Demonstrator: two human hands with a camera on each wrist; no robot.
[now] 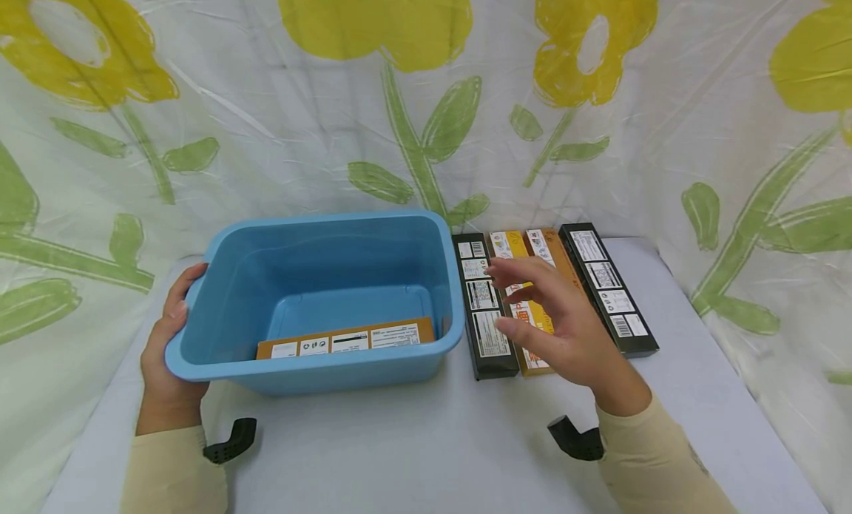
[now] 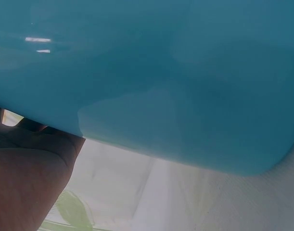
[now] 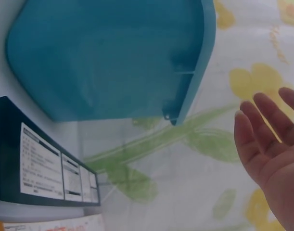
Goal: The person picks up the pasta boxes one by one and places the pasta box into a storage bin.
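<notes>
A light blue plastic basin point(image 1: 319, 373) stands left of the middle in the head view. Its left rim is held by my left hand point(image 1: 166, 344), fingers over the edge; the left wrist view shows the palm against the basin's wall. An orange-brown box point(image 1: 346, 339) with white labels lies inside along the near wall. My right hand point(image 1: 549, 318), its fingers loosely bent and apart, hovers over a row of long boxes and holds nothing. Under and beside it are a black box point(image 1: 484, 325), a yellow box point(image 1: 509, 244) and a brown box point(image 1: 552, 248), the last two partly hidden.
At the row's right end lies another black box point(image 1: 609, 292), slanted. A pale cloth point(image 1: 413, 447) covers the table. Behind it hangs a white curtain point(image 1: 259, 129) printed with yellow flowers. A black curved piece point(image 1: 233, 441) sticks out at each wrist.
</notes>
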